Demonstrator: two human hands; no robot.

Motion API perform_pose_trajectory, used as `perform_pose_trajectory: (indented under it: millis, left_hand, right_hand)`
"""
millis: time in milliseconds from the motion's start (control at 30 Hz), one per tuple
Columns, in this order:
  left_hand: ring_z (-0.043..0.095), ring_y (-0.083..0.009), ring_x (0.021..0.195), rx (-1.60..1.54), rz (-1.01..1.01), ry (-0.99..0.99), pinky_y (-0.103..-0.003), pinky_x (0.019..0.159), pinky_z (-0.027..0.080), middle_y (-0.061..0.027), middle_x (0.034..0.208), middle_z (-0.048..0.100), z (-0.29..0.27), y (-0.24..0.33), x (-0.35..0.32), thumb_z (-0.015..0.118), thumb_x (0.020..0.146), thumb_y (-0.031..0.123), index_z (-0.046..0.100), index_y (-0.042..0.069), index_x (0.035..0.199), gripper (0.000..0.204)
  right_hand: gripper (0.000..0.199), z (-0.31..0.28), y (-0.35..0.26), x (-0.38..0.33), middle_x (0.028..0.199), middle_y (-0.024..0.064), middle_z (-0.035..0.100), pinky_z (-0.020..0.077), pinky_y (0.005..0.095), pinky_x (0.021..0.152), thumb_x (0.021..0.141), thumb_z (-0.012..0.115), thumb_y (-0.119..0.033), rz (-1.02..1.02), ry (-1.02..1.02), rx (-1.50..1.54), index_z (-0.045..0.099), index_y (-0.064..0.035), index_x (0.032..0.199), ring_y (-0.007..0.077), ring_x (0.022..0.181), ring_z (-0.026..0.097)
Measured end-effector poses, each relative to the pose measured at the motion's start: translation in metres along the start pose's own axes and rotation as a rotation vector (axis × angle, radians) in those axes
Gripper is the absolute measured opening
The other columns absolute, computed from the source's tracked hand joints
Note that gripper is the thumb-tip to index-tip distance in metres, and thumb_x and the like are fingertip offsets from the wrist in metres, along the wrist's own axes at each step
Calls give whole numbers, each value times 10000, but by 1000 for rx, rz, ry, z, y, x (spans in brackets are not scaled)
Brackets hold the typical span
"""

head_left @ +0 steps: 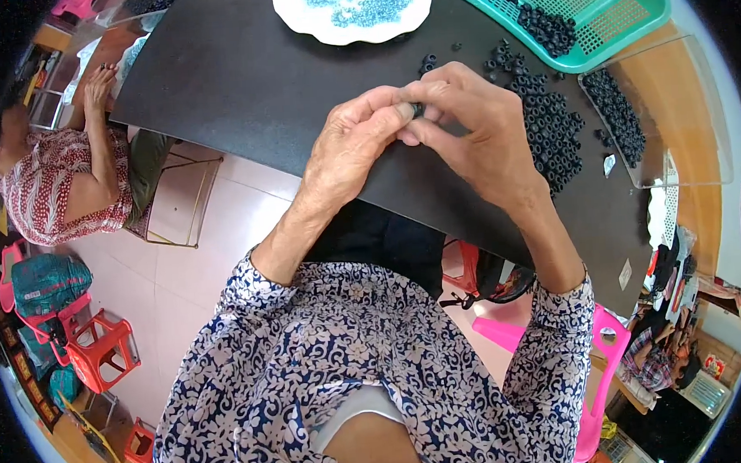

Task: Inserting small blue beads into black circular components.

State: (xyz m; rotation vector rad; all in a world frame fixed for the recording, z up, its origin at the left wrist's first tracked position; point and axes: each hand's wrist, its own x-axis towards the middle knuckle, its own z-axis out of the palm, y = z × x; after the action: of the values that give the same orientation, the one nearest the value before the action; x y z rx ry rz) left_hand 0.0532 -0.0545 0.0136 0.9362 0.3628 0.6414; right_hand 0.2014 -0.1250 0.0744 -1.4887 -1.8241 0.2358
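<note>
Above the dark table, my left hand and my right hand meet with their fingertips pinched together. Between the fingertips sits a small black round part, mostly covered by my thumbs and fingers. Whatever finer detail it has is too small to make out. Just right of my right hand, a spread of small black ring-like parts lies on the tabletop. A few loose black parts rest just beyond my fingers.
A white scalloped plate with a blue speckled middle stands at the far side. At the far right are a green plastic basket and a clear box, both with black parts. Another person sits at the left; red stools stand behind.
</note>
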Motion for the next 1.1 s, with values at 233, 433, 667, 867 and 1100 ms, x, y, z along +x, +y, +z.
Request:
perform_pose_trajectory:
  millis: [233, 433, 667, 867, 1100]
  left_hand:
    - [587, -120, 863, -157, 1, -94, -250, 816, 493, -79, 998, 626, -4, 0, 4, 524, 968, 159, 589, -72, 1119, 284]
    - [581, -105, 854, -112, -15, -58, -232, 779, 493, -61, 973, 625, -4, -2, 5, 535, 966, 175, 592, -54, 1146, 296]
    - [558, -63, 761, 68, 28, -28, -205, 704, 462, -24, 867, 637, -1, 2, 2, 551, 953, 177, 629, -13, 1123, 267]
    - [565, -80, 734, 261, 32, 33, -239, 674, 472, -39, 781, 638, -10, 8, -1, 544, 939, 164, 626, -13, 1011, 208]
    - [609, -97, 797, 308, -47, -17, -239, 730, 500, -49, 833, 640, -8, 16, -2, 536, 938, 102, 591, -27, 1016, 160]
  right_hand:
    - [292, -2, 4, -4, 866, 9, 625, 460, 218, 643, 721, 722, 38, 143, 17, 166, 685, -38, 1001, 79, 723, 547]
    - [274, -2, 6, -3, 871, 6, 619, 442, 210, 644, 727, 719, 42, 110, 39, 160, 684, -39, 987, 71, 723, 528]
    - [266, -3, 17, -6, 888, 12, 604, 421, 211, 654, 735, 684, 60, 203, -41, 314, 669, -17, 990, 77, 752, 524]
    - [182, -11, 28, 31, 894, 11, 633, 433, 201, 668, 817, 645, 20, 283, -140, 364, 662, 18, 998, 60, 748, 537]
    - [164, 0, 91, 121, 816, 57, 640, 463, 253, 653, 856, 606, -58, 45, -41, -207, 688, -39, 997, 124, 674, 565]
